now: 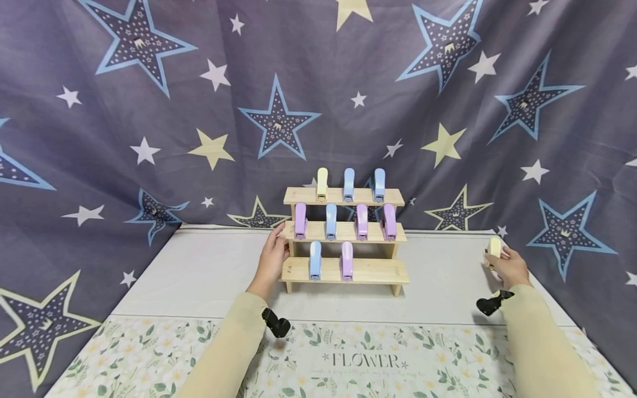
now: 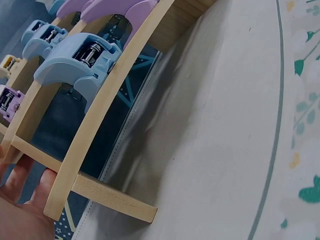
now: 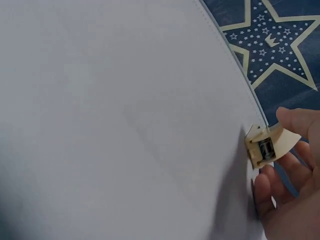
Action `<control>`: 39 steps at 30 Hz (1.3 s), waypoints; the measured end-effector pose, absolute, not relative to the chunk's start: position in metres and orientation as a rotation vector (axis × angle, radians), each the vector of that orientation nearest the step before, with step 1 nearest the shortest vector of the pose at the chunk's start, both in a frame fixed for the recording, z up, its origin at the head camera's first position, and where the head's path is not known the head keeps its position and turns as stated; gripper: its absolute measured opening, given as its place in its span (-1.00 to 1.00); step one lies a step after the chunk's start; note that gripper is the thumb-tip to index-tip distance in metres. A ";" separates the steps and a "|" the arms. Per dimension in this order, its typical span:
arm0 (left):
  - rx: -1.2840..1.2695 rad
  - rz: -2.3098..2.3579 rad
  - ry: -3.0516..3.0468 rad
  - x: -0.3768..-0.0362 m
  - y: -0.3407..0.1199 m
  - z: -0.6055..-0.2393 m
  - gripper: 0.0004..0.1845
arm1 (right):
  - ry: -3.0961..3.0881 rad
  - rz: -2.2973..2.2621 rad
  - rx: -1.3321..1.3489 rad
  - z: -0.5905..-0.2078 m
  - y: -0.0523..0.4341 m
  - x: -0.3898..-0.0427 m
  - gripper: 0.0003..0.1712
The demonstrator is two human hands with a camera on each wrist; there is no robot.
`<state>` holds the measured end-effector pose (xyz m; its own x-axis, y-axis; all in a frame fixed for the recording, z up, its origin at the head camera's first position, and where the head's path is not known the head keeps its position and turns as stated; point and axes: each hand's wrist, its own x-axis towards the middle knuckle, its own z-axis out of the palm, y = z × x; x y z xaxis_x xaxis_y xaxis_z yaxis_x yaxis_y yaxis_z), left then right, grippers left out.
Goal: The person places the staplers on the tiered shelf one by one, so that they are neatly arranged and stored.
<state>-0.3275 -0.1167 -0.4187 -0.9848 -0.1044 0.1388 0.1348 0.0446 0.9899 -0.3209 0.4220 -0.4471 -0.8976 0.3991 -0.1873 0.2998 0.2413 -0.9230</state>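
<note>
A three-step wooden stand (image 1: 370, 271) holds small pastel staplers upright. On its top step are a yellow stapler (image 1: 322, 184) and two blue ones; several purple and blue ones line the middle step. A blue stapler (image 1: 315, 260) and a purple stapler (image 1: 346, 261) occupy the bottom step. My left hand (image 1: 272, 260) grips the left end of the middle step; the left wrist view shows its fingers (image 2: 17, 177) beside the wood. Far to the right, my right hand (image 1: 510, 268) pinches a pale yellow stapler (image 3: 280, 142) between thumb and fingers, near the table's edge.
A white table surface (image 1: 199, 276) lies under the stand, with a floral mat (image 1: 358, 337) along the front. Star-printed dark cloth (image 1: 318, 55) hangs behind and at both sides. Both wrists carry black camera mounts (image 1: 276, 323).
</note>
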 end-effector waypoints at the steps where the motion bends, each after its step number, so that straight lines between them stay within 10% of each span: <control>1: -0.035 -2.058 -2.142 -0.328 -0.116 -0.418 -0.56 | -2.408 1.751 -0.683 -0.446 0.421 -0.320 -0.04; 39: -0.015 -2.047 -2.164 -0.329 -0.117 -0.419 -0.56 | -2.956 1.441 -0.065 -0.413 0.417 -0.308 -0.32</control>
